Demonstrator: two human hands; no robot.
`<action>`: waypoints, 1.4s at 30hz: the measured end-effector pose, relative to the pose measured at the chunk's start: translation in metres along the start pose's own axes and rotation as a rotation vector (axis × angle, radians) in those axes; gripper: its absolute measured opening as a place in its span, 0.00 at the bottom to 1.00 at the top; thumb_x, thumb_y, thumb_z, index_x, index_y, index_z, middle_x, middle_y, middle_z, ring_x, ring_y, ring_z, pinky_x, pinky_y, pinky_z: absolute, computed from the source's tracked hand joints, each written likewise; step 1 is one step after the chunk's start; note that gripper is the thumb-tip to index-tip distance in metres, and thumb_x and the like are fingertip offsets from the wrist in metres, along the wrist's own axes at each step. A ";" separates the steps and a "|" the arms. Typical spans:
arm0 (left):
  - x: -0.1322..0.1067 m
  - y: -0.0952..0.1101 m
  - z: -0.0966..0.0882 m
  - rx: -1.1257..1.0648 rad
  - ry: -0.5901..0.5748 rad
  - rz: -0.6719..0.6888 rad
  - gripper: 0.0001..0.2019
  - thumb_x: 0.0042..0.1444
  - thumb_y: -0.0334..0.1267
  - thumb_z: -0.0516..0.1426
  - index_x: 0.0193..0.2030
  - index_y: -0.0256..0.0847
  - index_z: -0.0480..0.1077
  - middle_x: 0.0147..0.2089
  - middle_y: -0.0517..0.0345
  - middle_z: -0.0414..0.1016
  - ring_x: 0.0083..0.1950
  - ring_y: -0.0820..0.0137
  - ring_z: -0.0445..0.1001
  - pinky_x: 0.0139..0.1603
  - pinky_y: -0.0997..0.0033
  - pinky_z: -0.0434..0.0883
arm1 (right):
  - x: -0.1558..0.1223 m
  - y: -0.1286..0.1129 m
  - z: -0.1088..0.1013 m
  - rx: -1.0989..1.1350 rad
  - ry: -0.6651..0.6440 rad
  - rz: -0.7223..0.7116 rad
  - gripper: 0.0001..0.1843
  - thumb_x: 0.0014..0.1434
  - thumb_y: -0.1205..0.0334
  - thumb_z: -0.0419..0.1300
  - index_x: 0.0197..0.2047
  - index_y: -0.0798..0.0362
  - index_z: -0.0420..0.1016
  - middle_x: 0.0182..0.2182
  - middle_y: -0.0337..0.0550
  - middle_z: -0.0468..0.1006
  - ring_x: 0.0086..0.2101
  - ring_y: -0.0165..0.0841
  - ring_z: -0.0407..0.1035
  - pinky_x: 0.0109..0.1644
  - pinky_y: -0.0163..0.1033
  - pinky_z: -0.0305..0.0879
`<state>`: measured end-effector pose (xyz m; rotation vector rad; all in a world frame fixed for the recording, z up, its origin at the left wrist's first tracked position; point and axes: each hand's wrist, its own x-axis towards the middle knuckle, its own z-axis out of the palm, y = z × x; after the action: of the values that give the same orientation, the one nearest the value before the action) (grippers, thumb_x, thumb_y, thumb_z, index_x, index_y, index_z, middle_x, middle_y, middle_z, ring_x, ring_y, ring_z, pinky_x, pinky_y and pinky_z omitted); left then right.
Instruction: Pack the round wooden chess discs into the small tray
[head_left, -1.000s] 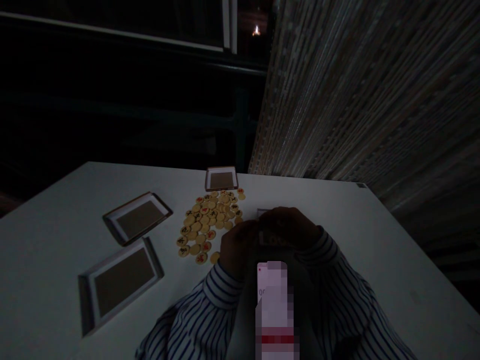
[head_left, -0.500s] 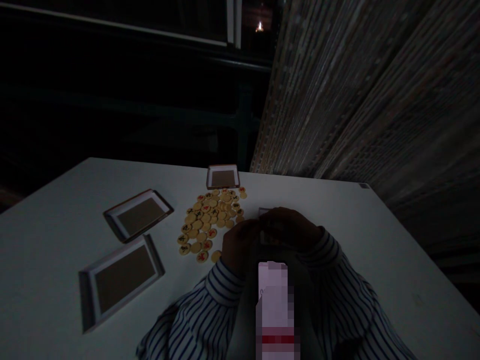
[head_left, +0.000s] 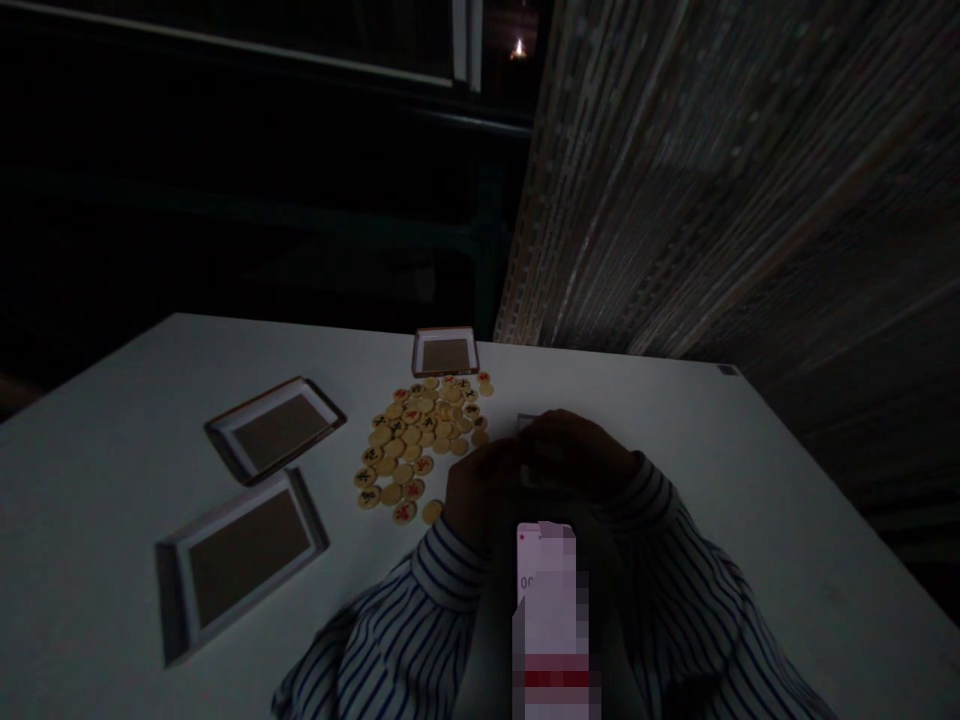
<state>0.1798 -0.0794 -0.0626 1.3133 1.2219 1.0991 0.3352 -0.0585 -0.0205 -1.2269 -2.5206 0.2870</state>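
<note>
Wooden discs [head_left: 420,440], red and black characters (unreadable), left hand [head_left: 480,490] meeting right hand [head_left: 581,455], grips too dark to tell

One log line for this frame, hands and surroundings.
left hand: beside right, grip unclear | right hand: over small box | discs: heaped on table | trays: three

White table [head_left: 750,480] bears trays [head_left: 274,435] and discs [head_left: 420,435].
</note>
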 end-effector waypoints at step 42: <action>-0.004 -0.026 0.005 0.577 -0.110 0.399 0.14 0.53 0.32 0.48 0.44 0.38 0.68 0.43 0.51 0.75 0.43 0.67 0.74 0.44 0.66 0.71 | 0.006 0.007 0.010 -0.263 -0.371 0.181 0.11 0.55 0.60 0.53 0.35 0.53 0.75 0.37 0.46 0.77 0.38 0.35 0.71 0.37 0.35 0.62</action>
<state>0.1819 -0.0834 -0.0893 2.0996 1.2745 0.9542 0.3329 -0.0501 -0.0311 -1.6404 -2.8334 0.2493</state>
